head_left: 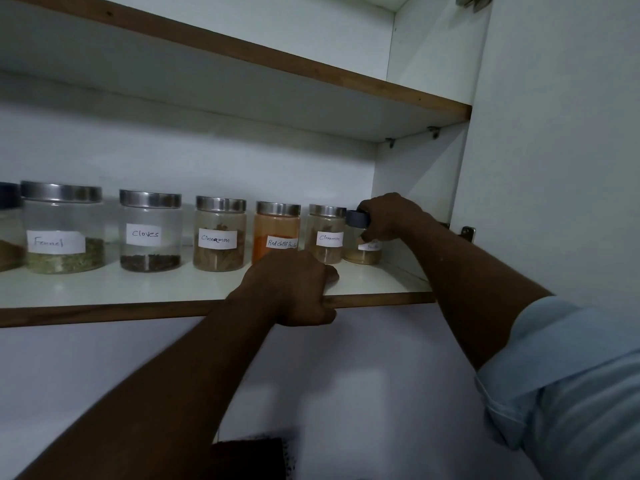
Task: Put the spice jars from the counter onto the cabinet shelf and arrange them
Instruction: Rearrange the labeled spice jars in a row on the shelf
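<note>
Dark-lidded jar, right grip seemingly clasping lid

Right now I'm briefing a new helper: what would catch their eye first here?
Labelled spice jars line the white shelf, the orange chilli jar brightest among them. The right hand grips the dark-lidded jar at the row's right end, while the left hand grips the shelf's front edge.

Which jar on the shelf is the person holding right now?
The small dark-lidded jar at the row's far right end, gripped round its lid by the right hand. The left hand only grips the shelf edge.
</note>
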Demonstrator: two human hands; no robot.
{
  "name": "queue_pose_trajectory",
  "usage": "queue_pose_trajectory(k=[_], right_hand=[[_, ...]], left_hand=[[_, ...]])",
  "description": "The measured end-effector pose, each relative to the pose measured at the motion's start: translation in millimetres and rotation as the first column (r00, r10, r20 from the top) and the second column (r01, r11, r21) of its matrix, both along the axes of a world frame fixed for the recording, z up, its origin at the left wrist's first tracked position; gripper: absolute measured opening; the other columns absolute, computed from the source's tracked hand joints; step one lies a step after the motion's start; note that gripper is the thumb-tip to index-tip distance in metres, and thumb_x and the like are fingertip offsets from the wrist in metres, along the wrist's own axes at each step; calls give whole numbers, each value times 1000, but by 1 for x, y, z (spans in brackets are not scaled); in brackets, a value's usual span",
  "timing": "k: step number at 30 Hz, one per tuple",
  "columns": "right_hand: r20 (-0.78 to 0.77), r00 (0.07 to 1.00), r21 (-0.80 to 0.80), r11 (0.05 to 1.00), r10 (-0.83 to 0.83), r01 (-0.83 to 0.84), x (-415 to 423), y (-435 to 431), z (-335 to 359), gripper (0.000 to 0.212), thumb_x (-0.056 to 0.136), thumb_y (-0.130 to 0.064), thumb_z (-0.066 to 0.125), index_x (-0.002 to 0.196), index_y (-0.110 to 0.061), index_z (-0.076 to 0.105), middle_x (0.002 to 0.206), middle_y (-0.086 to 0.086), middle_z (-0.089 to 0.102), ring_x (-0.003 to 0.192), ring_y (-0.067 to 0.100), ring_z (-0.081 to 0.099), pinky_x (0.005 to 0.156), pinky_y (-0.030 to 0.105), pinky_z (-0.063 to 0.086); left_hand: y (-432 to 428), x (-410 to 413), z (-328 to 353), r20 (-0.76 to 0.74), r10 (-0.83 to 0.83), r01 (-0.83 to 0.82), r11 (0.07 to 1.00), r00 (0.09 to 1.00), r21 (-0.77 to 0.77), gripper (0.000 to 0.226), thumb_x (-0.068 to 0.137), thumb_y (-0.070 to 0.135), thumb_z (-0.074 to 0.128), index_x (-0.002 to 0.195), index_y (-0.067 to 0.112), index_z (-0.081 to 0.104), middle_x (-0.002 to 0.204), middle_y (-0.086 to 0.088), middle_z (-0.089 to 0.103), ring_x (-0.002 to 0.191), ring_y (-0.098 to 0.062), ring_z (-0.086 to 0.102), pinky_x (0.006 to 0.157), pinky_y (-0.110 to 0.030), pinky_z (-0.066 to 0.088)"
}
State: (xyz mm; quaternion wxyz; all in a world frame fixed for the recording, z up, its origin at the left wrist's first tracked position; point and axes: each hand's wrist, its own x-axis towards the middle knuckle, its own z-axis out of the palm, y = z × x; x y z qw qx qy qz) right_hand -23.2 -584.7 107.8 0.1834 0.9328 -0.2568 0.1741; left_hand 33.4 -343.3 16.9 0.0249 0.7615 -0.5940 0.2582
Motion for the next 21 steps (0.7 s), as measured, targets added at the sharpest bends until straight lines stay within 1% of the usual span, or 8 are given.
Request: queue_pose_trajectory(k=[3,8,11,16,21], right_hand=[[-9,1000,-14,1000,-9,9,1,2,2,63,76,-50,82,128,-22,61,115,7,70,103,27,64,92,43,55],[-3,999,-46,998,-44,44,-1,2,2,64,76,-51,81,129,-23,61,116,7,69,106,28,63,91,44,55],[5,999,-46,998,-51,52,-2,4,2,63,76,-51,81,129,-23,61,115,7,69,106,28,63,91,45,55],[4,998,-52,996,-69,69,-1,10,1,62,76,-51,80,128,-23,61,114,6,68,105,28,63,90,44,56],[1,997,-41,996,-79,79,-2,9,3,65,76,-50,82,131,-23,61,115,7,68,105,28,63,89,44,56]], left_hand=[[0,2,0,0,-3,3,1000,1000,-5,71,79,73,48,138,36,54,122,1,68,108,-19,63,87,-39,55],[0,-1,1,11,-8,8,1000,1000,-15,69,78,73,48,136,36,56,119,2,69,106,-18,64,86,-39,56],[0,-2,1,7,-12,12,1000,1000,-13,67,79,72,50,136,36,56,118,2,69,105,-18,63,86,-39,55],[3,-1,0,7,-12,13,1000,1000,-21,69,81,71,51,140,36,53,123,2,68,109,-19,63,89,-39,54],[2,-2,1,14,-13,14,1000,1000,-19,67,80,71,51,136,35,56,120,1,69,107,-19,63,88,-40,55]])
